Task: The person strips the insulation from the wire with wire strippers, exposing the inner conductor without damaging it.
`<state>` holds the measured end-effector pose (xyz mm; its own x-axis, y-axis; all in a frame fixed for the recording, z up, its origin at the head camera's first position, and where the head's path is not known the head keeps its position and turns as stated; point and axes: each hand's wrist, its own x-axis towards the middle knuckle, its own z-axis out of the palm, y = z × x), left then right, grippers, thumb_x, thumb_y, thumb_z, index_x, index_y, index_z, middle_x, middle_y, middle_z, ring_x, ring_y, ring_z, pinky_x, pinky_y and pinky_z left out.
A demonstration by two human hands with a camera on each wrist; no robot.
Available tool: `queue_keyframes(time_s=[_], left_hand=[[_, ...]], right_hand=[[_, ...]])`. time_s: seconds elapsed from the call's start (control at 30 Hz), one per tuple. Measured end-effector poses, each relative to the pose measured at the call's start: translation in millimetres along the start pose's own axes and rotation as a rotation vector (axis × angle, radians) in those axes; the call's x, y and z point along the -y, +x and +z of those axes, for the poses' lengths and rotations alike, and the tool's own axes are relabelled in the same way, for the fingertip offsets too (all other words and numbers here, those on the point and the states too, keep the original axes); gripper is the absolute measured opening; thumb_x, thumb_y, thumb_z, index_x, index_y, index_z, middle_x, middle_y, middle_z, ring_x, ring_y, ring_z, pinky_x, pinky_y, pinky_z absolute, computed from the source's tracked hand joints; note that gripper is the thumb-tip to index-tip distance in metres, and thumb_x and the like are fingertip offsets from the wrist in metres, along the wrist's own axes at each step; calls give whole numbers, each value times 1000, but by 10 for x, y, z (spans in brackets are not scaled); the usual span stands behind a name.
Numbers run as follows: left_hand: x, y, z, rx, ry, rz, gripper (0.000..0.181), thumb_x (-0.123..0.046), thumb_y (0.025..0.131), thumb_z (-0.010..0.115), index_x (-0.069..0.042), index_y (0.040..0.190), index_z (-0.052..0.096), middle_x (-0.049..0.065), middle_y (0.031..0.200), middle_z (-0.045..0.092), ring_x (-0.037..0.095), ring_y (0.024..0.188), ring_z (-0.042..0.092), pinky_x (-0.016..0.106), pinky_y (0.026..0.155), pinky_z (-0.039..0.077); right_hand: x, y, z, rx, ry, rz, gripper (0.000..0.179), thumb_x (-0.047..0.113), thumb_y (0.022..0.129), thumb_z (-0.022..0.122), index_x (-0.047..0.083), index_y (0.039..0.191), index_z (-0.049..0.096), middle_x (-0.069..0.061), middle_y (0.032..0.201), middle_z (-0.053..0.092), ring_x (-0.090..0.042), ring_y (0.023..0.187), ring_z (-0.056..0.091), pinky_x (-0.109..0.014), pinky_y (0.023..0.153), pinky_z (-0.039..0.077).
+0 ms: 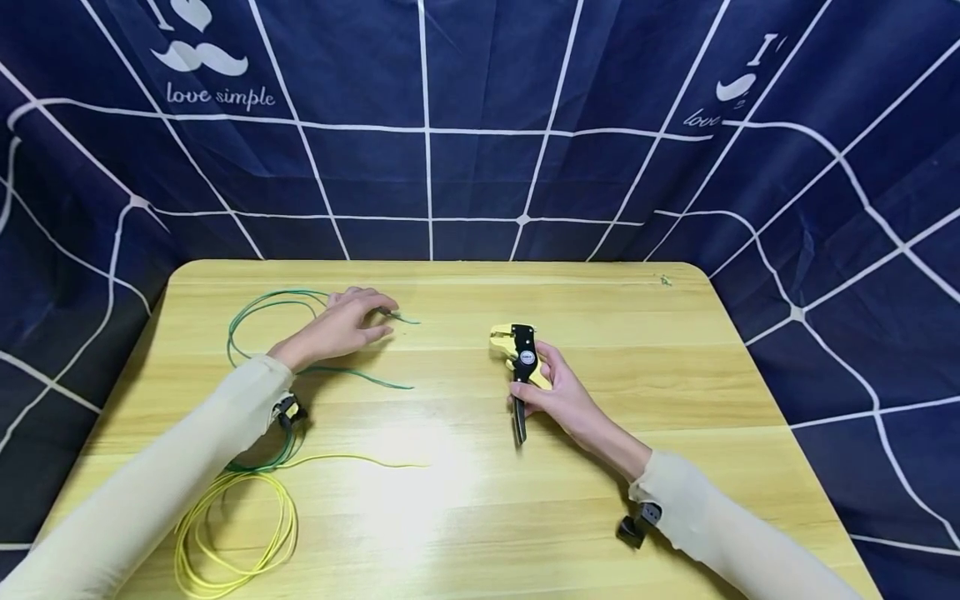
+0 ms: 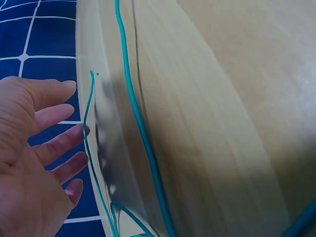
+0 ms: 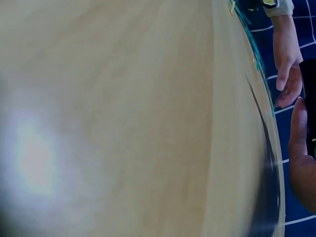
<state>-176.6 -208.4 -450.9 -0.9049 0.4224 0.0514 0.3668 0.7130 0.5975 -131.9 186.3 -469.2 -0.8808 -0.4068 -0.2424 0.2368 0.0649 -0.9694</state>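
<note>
In the head view my right hand (image 1: 558, 392) grips a yellow and black wire stripper (image 1: 527, 358), its head pointing away from me. The right wrist view catches only the stripper's dark edge (image 3: 310, 94) beside my thumb. Over the green wire (image 1: 255, 305) at the back left, my left hand (image 1: 341, 327) reaches with loosely bent, parted fingers. One end of that wire pokes out past the fingertips. In the left wrist view, the thin green strand (image 2: 86, 128) runs right by the fingertips, with thumb and fingers apart.
A coil of yellow wire (image 1: 288, 533) lies at the front left, one end stretching toward the middle. Small green scraps (image 1: 665, 282) sit near the table's far right corner. Dark blue cloth (image 1: 480, 175) with white lines hangs behind the wooden table (image 1: 645, 358).
</note>
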Motion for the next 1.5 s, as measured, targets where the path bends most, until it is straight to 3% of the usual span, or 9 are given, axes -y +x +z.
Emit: queue_keyframes(time_s=[0.17, 0.43, 0.7, 0.9, 1.07, 1.17, 1.33, 1.5], left_hand=[[-54, -110, -27, -81, -9, 22, 35, -15, 104, 75, 0, 136, 71, 18, 140, 67, 41, 138, 49, 63, 104, 29], [-181, -480, -81, -285, -37, 141, 29, -4, 101, 76, -4, 129, 74, 13, 128, 71, 38, 130, 53, 60, 101, 30], [-411, -742, -149, -362, -84, 163, 32, -6, 101, 76, -10, 133, 73, 9, 135, 69, 32, 131, 53, 58, 108, 32], [-515, -901, -101, -335, -62, 157, 42, -8, 98, 79, -10, 139, 70, 5, 138, 67, 29, 130, 56, 56, 105, 41], [-583, -981, -44, -297, -54, 135, 53, -15, 95, 82, -13, 145, 65, 6, 144, 64, 33, 135, 55, 64, 107, 41], [-620, -1002, 7, -280, -45, 153, 59, -19, 93, 84, -12, 148, 63, 8, 147, 62, 34, 137, 54, 65, 110, 39], [-677, -1027, 77, -260, -42, 178, 62, -21, 93, 85, -15, 150, 61, 4, 149, 61, 28, 139, 53, 59, 112, 42], [-721, -1056, 112, -224, -44, 159, 61, -25, 96, 85, -20, 152, 60, -3, 150, 57, 20, 140, 51, 51, 114, 43]], right_hand=[[-40, -65, -43, -22, -23, 8, 91, 0, 98, 76, 5, 169, 19, -33, 136, 54, -27, 88, 78, -36, 74, 63], [-97, -118, -59, -61, -54, 24, 96, 0, 94, 80, 3, 169, 20, -34, 141, 53, -25, 86, 76, -35, 74, 63], [-97, -153, -120, -92, -99, 25, 98, 2, 95, 81, 0, 170, 17, -34, 142, 55, -24, 84, 75, -36, 73, 63], [-79, -187, -217, -108, -109, 36, 98, 2, 95, 81, 1, 170, 17, -34, 142, 54, -24, 85, 74, -36, 73, 63], [-97, -215, -282, -123, -109, 56, 101, 4, 95, 81, 2, 170, 14, -33, 137, 57, -23, 85, 74, -36, 73, 63], [-108, -229, -311, -136, -122, 61, 102, 4, 95, 82, 1, 170, 14, -32, 136, 59, -23, 83, 73, -35, 72, 63], [-106, -252, -341, -133, -97, 75, 102, 5, 95, 82, 0, 170, 13, -32, 135, 59, -23, 84, 74, -35, 73, 63], [-110, -284, -363, -144, -62, 101, 102, 6, 96, 81, 0, 170, 12, -30, 132, 58, -23, 85, 75, -34, 73, 63]])
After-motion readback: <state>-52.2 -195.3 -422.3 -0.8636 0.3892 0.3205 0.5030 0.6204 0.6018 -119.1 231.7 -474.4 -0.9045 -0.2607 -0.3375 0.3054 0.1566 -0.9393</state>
